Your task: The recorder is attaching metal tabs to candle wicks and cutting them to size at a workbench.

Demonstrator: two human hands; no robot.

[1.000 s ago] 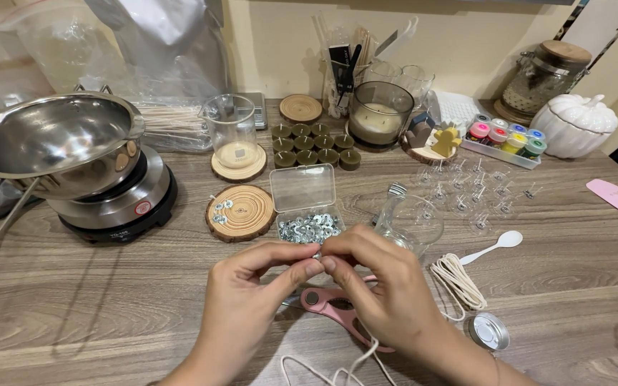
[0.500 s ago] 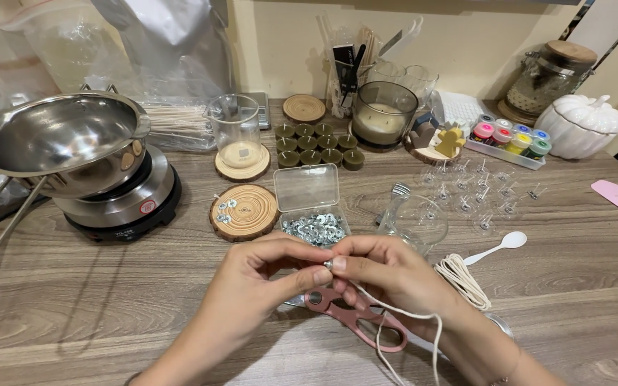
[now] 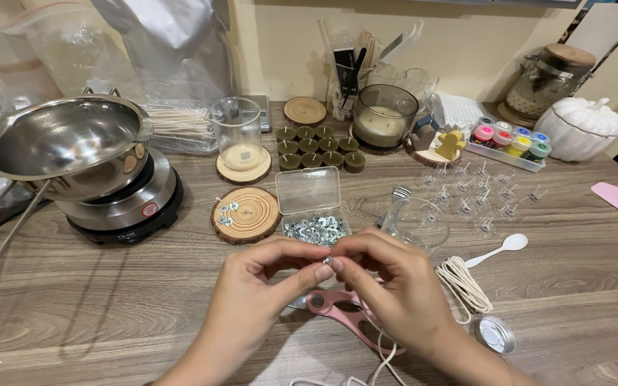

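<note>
While both hands met low over the wood-grain desk [image 3: 109, 300], the left hand [image 3: 255, 297] and the right hand [image 3: 395, 286] pinched a tiny silvery metal tab [image 3: 328, 261] between them, thumb and forefinger of each closed on it. A white cotton wick string [image 3: 388, 357] trailed below the right hand toward the near edge; whether the fingers [image 3: 321, 272] also held it could not be told. Just under the fingers lay pink-handled scissors [image 3: 337, 307], flat on the desk. Just beyond the fingers stood a clear plastic box [image 3: 310, 204], rectangular, lid open, holding a heap of shiny metal tabs. Left of the box sat a round wood-slice coaster [image 3: 246, 213] with a few tabs on it. Right of the fingers were a clear glass bulb-shaped jar [image 3: 418, 220] on its side, a coil of white wick [image 3: 463, 282], a white plastic spoon [image 3: 498, 249] and a small round metal tin [image 3: 493, 333]. Far left of the fingers a steel melting pot [image 3: 66, 143] rested on a round electric hot plate [image 3: 126, 207]. Well beyond the fingers stood dark olive tealight candles [image 3: 316, 149] in rows, a smoky glass candle jar [image 3: 384, 118], and, off to the right, a tray of small pots with coloured lids [image 3: 509, 141] and a white ceramic pumpkin-shaped jar [image 3: 579, 127].
</note>
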